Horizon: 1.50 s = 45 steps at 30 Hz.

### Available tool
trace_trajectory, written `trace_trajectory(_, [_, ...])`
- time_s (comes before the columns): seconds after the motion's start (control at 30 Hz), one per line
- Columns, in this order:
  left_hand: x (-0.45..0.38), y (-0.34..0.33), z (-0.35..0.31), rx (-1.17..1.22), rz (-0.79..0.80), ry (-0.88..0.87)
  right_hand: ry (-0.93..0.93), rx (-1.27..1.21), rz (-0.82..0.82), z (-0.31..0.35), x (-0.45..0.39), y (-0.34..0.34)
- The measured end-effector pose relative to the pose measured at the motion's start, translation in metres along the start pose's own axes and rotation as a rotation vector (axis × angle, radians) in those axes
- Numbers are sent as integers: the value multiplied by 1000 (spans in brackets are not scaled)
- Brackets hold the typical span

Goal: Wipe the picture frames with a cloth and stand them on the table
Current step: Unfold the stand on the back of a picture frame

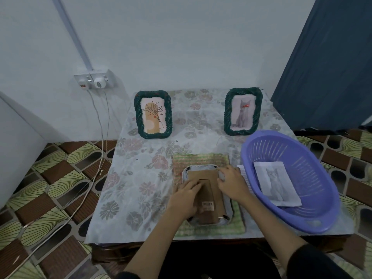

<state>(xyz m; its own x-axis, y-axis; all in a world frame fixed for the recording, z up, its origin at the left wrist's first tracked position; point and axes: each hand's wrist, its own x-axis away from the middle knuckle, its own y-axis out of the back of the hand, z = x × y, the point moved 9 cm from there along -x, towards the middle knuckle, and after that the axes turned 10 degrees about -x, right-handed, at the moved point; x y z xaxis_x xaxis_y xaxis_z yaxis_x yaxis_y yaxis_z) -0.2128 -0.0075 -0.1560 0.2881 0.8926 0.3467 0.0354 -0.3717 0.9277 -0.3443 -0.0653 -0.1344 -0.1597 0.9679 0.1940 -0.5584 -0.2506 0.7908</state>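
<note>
A picture frame lies face down on a green checked cloth at the table's near edge, its brown cardboard back and folded stand facing up. My left hand lies on the left side of that back, fingers on the stand. My right hand rests on the frame's upper right corner, fingers bent over its rim. Two green woven frames stand upright at the back: one with a flower drawing, one with a grey cat picture.
A purple plastic basket sits at the right of the floral-covered table, holding a loose cat print. A wall socket with cables hangs to the left. A dark blue curtain stands at the back right.
</note>
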Motion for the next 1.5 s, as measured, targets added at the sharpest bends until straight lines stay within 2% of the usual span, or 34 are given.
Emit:
trace_trajectory(0.07, [-5,-6,3,25,55,-3,-10,20,22,-2,-13,0])
trace_trajectory(0.2, [-7,-9,6,66,49,-11,-39,65,74,-7,-24,-8])
trace_trajectory(0.47, [0,-1,5,75,44,3,-32,29,-29,-2,-28,-4])
trace_trajectory(0.7, [2,0,5,100,37,4,-49,10,52,-5,-33,-7])
trace_trajectory(0.87, [2,0,7,91,26,21,-6,24,-16,-1,-28,-2])
trace_trajectory(0.97, [4,-3,17,46,8,130,19,-2,-73,6,-26,1])
trace_trajectory(1.1, [8,-8,23,-54,-8,179,53,-46,47,32,-28,-17])
trace_trajectory(1.27, [9,-6,23,-29,-11,176,45,-5,200,53,-31,-46])
trace_trajectory(1.5, [10,-7,24,12,-22,176,-13,-67,207,58,-36,-52])
